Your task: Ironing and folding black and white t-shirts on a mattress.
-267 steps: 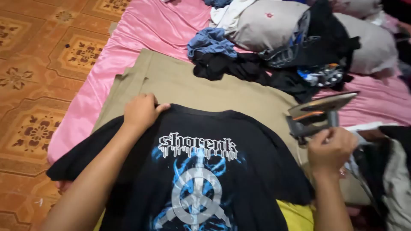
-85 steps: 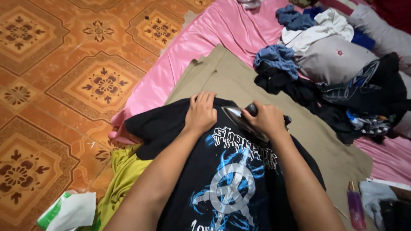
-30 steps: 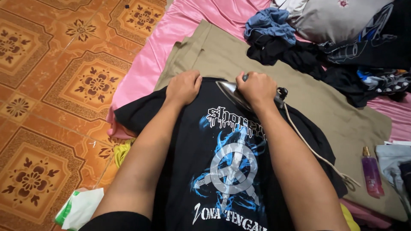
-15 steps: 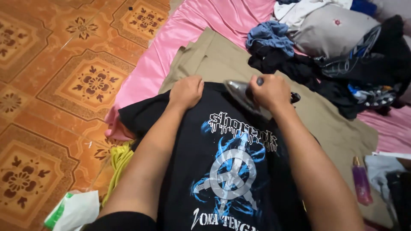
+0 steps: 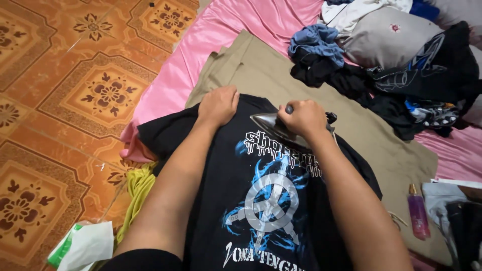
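A black T-shirt (image 5: 236, 165) with a blue and white print lies flat on a khaki cloth (image 5: 281, 80). My left hand (image 5: 218, 104) presses on the shirt near its collar, fingers curled over the edge. My right hand (image 5: 302, 118) grips the handle of a metal clothes iron (image 5: 268, 122), whose pointed tip faces left and rests on the upper part of the print. The two hands are close together, the iron's tip a little to the right of my left hand.
A pink sheet (image 5: 221, 35) lies under the khaki cloth. A heap of dark and blue clothes (image 5: 381, 75) and grey pillows (image 5: 386, 37) sits at the back right. A pink spray bottle (image 5: 417, 213) stands at right, a yellow garment (image 5: 135, 193) and plastic wrapper (image 5: 83, 246) at left on patterned tiles (image 5: 65, 100).
Over the last half second the iron has slid left and toward me onto the top of the print. My left hand has stayed pressing near the collar.
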